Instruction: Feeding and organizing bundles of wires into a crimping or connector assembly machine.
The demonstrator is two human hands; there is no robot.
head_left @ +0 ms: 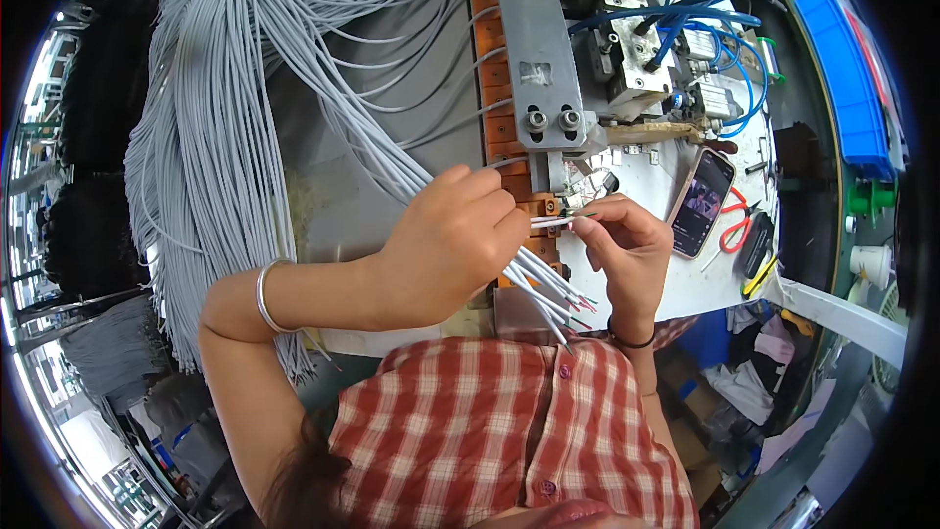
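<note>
My left hand [452, 240] is closed round a bundle of light grey cables [377, 152]. Below the fist their stripped ends [560, 296] stick out, with thin coloured wires at the tips. One or two white cable ends [548, 221] reach from the fist toward my right hand [627, 240]. Thumb and forefinger of that hand pinch the fine wires at their tip. Just beyond the fingers runs an orange toothed strip [499, 127] with single grey cables lying in its slots, beside a metal clamp plate [539, 69].
A large heap of grey cables [211, 137] hangs over the left side. Pneumatic blocks [632, 49] with blue hoses stand at the back right. On the white surface lie a phone [702, 201], red-handled scissors [734, 225] and a yellow-black cutter [759, 274]. A blue bin [842, 78] is far right.
</note>
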